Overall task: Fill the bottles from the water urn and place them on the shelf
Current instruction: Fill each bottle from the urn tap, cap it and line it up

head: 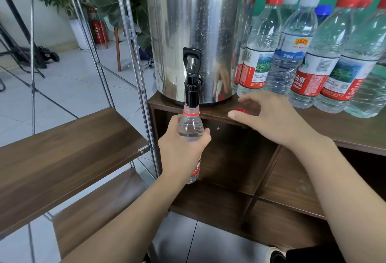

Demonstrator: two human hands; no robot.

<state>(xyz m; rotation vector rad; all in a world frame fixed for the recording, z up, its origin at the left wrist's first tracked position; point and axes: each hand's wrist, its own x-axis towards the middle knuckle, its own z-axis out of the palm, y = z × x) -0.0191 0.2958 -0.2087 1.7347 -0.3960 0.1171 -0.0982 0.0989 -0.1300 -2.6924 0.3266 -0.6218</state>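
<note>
Head view: the cylindrical polished-steel water urn (pixel 194 33) stands on a dark wood-grain cabinet (pixel 334 129). Directly under the urn's black plastic tap (pixel 192 79), the left hand (pixel 183 150) is wrapped around a clear ribbed bottle (pixel 190 125), uncapped, its neck meeting the spout. Right of the tap, the right hand (pixel 269 116) hovers with fingers spread and relaxed over a red cap (pixel 241 110) on the cabinet top. Right of the urn stand capped plastic bottles (pixel 296 54). Left of the urn, a chrome-framed shelf (pixel 69 148) carries wood-grain boards.
</note>
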